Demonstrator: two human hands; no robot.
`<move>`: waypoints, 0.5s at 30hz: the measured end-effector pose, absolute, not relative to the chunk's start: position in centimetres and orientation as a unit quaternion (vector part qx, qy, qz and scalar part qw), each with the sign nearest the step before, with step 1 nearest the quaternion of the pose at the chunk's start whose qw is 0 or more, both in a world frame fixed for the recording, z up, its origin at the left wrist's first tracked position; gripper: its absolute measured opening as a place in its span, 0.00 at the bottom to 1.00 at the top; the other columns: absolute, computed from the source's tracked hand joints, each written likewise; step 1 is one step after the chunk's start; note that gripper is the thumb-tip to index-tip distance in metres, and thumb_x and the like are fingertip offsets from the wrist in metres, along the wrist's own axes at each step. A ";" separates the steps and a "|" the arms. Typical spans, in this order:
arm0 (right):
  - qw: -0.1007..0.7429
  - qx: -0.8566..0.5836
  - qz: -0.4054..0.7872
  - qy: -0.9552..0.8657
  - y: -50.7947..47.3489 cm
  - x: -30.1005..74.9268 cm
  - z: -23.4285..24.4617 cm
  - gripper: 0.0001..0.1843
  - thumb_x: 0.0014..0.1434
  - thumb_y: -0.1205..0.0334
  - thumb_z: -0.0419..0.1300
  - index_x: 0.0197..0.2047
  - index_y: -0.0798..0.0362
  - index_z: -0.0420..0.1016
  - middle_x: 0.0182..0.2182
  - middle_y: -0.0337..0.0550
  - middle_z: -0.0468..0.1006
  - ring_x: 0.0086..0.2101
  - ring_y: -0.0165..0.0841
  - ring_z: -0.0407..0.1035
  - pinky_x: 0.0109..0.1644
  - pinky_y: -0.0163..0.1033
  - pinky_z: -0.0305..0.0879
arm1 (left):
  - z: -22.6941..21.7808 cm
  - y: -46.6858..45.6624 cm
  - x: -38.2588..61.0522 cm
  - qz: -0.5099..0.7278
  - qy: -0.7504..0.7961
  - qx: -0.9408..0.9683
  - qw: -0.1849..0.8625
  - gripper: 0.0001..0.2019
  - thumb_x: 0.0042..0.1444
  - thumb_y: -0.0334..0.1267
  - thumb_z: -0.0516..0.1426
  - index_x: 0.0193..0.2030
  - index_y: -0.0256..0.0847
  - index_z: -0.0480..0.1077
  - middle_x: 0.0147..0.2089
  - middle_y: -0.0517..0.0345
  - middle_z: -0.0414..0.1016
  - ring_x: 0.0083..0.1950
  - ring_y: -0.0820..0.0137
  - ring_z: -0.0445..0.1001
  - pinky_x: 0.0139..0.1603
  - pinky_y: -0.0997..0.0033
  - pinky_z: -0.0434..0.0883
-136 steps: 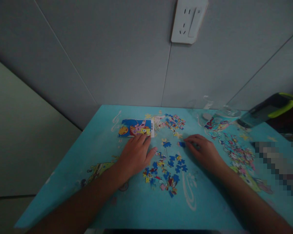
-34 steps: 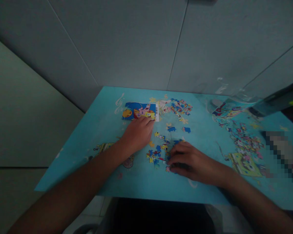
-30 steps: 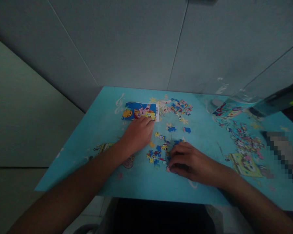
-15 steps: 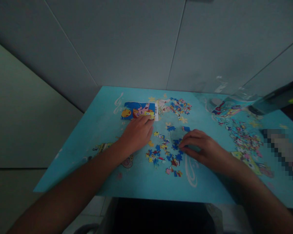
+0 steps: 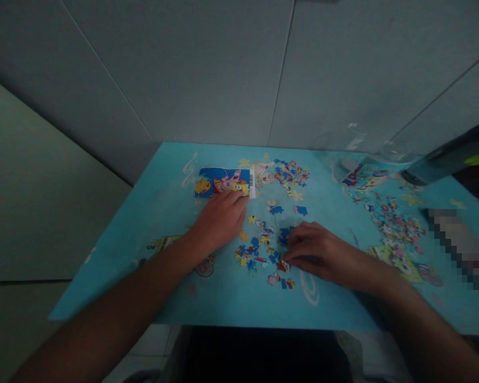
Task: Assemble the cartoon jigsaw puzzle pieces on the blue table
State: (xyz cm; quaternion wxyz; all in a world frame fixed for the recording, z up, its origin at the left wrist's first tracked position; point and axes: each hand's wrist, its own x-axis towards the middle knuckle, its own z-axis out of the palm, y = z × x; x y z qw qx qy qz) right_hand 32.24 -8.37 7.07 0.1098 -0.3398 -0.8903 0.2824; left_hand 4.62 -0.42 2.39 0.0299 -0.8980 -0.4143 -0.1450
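Left hand [image 5: 221, 221] lies flat and released on the surface [image 5: 163, 191], fingertips touching the near edge of the picture card [image 5: 222, 181], whose long axis runs left-right. Loose puzzle pieces [image 5: 259, 247] lie between the hands. Right hand [image 5: 317, 252], the nearer one, curls its fingers onto their right edge; whether it grips a piece cannot be told.

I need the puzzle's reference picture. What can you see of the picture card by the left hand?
The card is a thin flat rectangle, like printed cardboard. Its face is deep blue with yellow, pink and orange cartoon figures; a white barcode strip runs down its right end. It lies face up, long side across, on the far left of the table. Fingertips of the left hand reach its near right edge; actual touch is unclear.
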 end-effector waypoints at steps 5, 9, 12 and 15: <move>0.101 -0.330 0.286 -0.894 -8.4 32.4 6.9 0.08 0.68 0.59 0.62 0.46 0.43 0.83 0.37 0.40 0.77 0.42 0.36 0.71 0.54 0.48 0.62 | 2.4 -0.4 4.5 -0.138 -0.414 -0.899 0.035 0.17 0.70 0.34 0.50 0.61 0.35 0.69 0.60 0.45 0.73 0.60 0.56 0.69 0.61 0.52 0.69; 0.095 -0.335 0.288 -0.892 -8.4 32.4 6.9 0.08 0.68 0.59 0.63 0.48 0.43 0.82 0.39 0.40 0.77 0.43 0.36 0.71 0.54 0.48 0.62 | 2.2 -0.4 4.5 -0.148 -0.409 -0.900 0.033 0.17 0.69 0.34 0.51 0.61 0.36 0.69 0.60 0.45 0.73 0.60 0.57 0.69 0.60 0.52 0.69; 0.090 -0.334 0.292 -0.892 -8.3 32.6 6.9 0.06 0.67 0.60 0.64 0.44 0.45 0.82 0.38 0.39 0.78 0.44 0.36 0.72 0.55 0.47 0.62 | 2.2 -0.4 4.5 -0.157 -0.405 -0.900 0.030 0.17 0.68 0.33 0.52 0.61 0.36 0.69 0.60 0.44 0.73 0.60 0.57 0.70 0.59 0.52 0.69; 0.097 -0.336 0.294 -0.890 -8.3 32.7 6.8 0.04 0.66 0.62 0.64 0.42 0.46 0.82 0.38 0.39 0.78 0.43 0.35 0.72 0.54 0.46 0.63 | 2.3 -0.4 4.6 -0.155 -0.405 -0.900 0.029 0.17 0.68 0.33 0.52 0.61 0.36 0.70 0.60 0.44 0.72 0.60 0.56 0.69 0.59 0.51 0.70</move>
